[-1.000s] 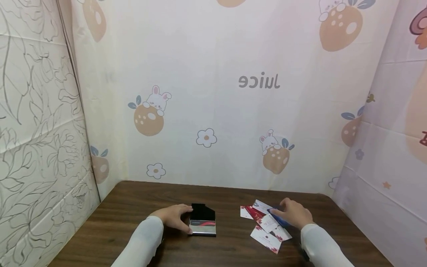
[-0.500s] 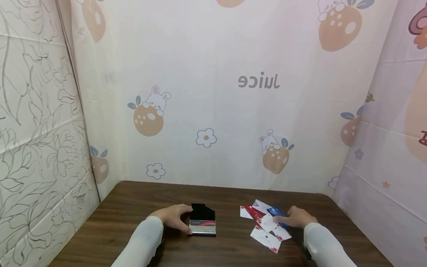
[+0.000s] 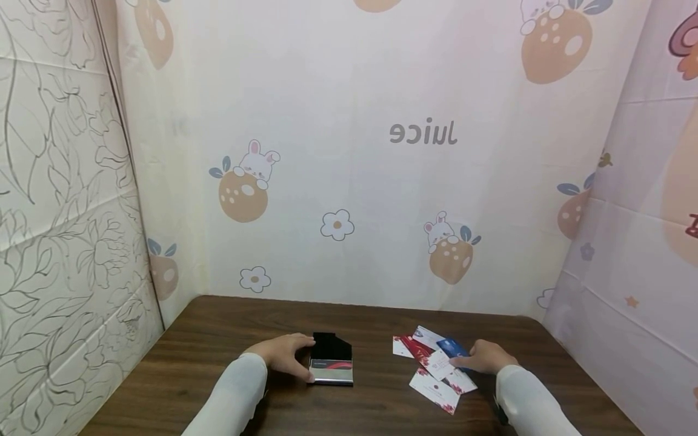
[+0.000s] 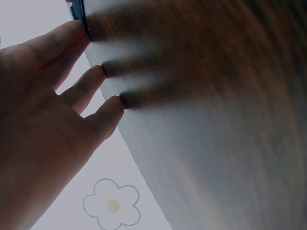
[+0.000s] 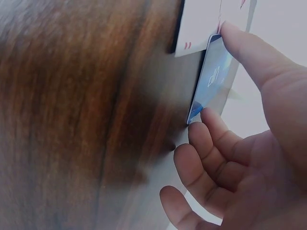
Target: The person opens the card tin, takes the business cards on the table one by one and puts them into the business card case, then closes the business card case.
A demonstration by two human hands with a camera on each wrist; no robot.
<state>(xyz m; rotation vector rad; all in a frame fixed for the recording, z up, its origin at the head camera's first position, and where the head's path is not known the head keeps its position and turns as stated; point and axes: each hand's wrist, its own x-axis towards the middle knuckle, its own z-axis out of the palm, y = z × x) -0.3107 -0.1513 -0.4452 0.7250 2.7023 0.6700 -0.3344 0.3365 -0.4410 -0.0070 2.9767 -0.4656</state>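
Note:
On the left of the table, my left hand (image 3: 280, 354) holds a card case (image 3: 331, 374) by its left side, index finger at the far corner and thumb at the near one. Its black flap (image 3: 331, 348) lies folded back, and a card with a red stripe shows inside the metal body. My right hand (image 3: 487, 356) grips a blue VIP card (image 3: 451, 346) on the right edge of a loose pile. In the right wrist view, the thumb is at one end of the blue card (image 5: 210, 81) and the fingertips (image 5: 199, 132) are at the other.
Fanned over one another left of my right hand lie a red card (image 3: 417, 349) and several white cards with red flowers, the nearest white card (image 3: 434, 390) lowest. A patterned cloth wall (image 3: 338, 181) rises behind the brown wooden table (image 3: 376, 412).
My right hand has shifted right and slightly down, lowering onto the blue card's edge, and more of that card shows. The left hand and the card case have not moved.

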